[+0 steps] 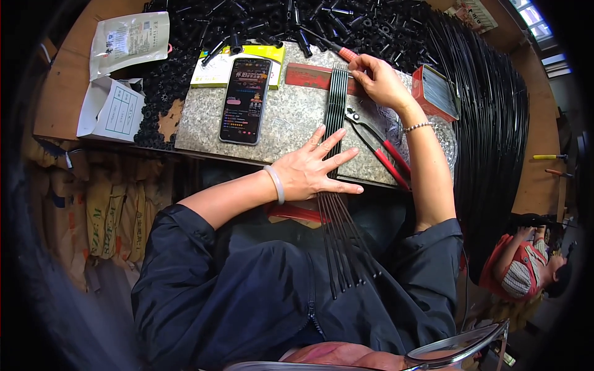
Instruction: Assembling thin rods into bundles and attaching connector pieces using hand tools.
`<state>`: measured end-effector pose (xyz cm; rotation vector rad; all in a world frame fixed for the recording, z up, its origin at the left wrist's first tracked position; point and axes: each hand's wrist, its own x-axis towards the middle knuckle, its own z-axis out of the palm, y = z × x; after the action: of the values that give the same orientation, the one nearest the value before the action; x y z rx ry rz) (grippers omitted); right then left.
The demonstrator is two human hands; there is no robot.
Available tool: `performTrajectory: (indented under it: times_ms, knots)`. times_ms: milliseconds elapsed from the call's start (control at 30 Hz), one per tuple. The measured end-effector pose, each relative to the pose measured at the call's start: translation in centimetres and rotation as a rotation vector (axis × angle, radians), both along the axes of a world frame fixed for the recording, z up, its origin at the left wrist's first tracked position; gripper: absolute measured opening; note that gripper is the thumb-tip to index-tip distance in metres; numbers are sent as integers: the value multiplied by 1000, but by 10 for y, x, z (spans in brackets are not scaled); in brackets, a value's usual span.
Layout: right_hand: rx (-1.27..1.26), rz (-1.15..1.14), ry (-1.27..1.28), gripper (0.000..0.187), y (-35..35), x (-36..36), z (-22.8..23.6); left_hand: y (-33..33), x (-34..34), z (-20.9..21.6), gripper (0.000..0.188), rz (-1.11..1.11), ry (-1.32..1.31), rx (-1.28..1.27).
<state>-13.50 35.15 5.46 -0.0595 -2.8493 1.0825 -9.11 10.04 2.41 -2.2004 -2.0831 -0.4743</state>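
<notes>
Several thin black rods [337,99] lie side by side across the stone slab, and their near ends fan out over my lap. My left hand [318,164] presses flat on them with its fingers spread. At their far, pale-tipped ends, my right hand [382,81] is closed in a pinch; whatever is between its fingertips is too small to make out. The rods cross a worn red metal bar [303,75]. Beside them, pliers with red handles [388,162] rest near the slab's front edge. A tool with a red patterned handle [348,54] lies just beyond my right fingers.
A lit phone [245,102] leans on a yellow-green box [207,73]. Black tubular parts [260,25] are heaped behind. To the right stand a red box of fine pins [436,93] and a big bundle of black rods [489,111]. Another person [526,266] sits at far right.
</notes>
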Motion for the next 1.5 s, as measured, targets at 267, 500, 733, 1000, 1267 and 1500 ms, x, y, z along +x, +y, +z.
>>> performTrajectory:
  times_ms: [267,500,733,1000,1267,1500]
  knots:
    - [5,106,26,11,3,-4,0,0,0,6,79,7,-58,-16]
    - [-106,106,216,10,0,-7,-12,0,1,3,84,12,-73,-6]
    - [-40,139,195,13,-3,-10,-13,0,-1,6,89,-2,-120,-34]
    - [127,-115,386,14,18,9,19,1,-3,2,82,-22,-123,-20]
    - [507,-355,-54,17,112,79,30,-2,0,-1,71,-8,-61,34]
    - [670,-303,154,14,113,84,27,-4,1,0,72,-1,-47,21]
